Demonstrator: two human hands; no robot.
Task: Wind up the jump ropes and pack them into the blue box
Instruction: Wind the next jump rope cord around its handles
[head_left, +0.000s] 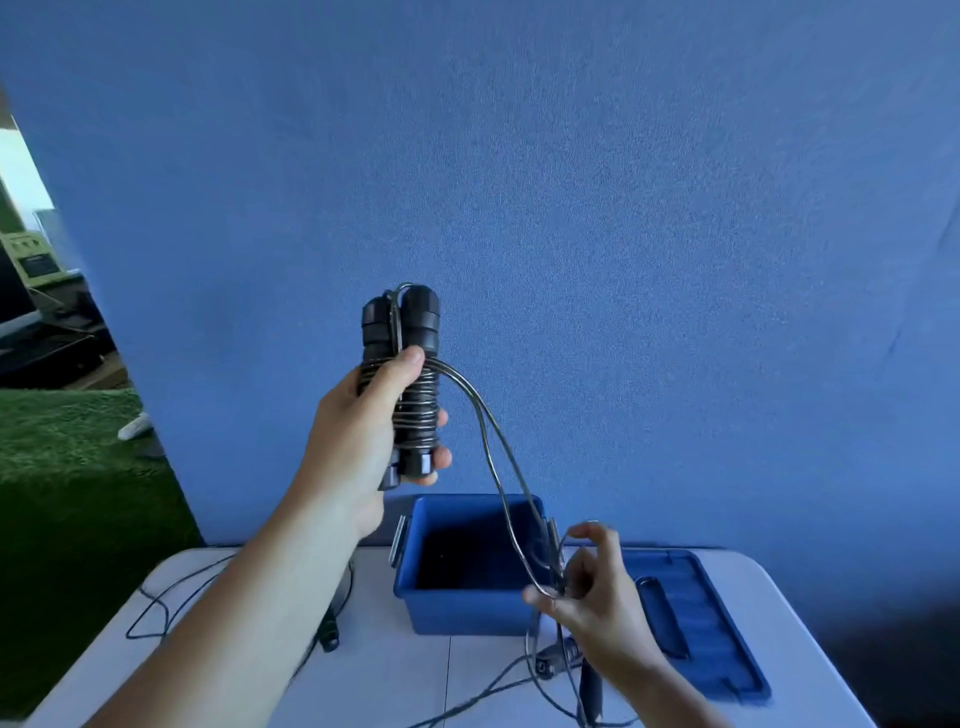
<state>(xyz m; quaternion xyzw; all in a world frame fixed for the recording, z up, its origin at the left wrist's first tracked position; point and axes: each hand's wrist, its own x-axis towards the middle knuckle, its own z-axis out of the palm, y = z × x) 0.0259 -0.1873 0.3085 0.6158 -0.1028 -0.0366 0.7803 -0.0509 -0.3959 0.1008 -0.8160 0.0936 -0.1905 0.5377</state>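
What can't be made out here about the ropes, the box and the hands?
Head view, the only one:
1. Floor of the blue box: dark shadow hides it.
2. Handle on the table, left: the left forearm covers most of it.
3. Loose ropes below the right hand, which pinches the rope: blurred, cut by the bottom edge; count unclear.
4. Much of the wound handles: the left hand wraps them.

We are viewing a white tabletop (389, 670) that is standing against a plain blue backdrop panel (571, 182), which is filling most of the view. At the left, green turf flooring (67, 467) is showing, with a small white object (134, 426) lying on it beside the panel's edge. Further back, a beige unit (31, 257) is sitting above dark furniture (47, 338).
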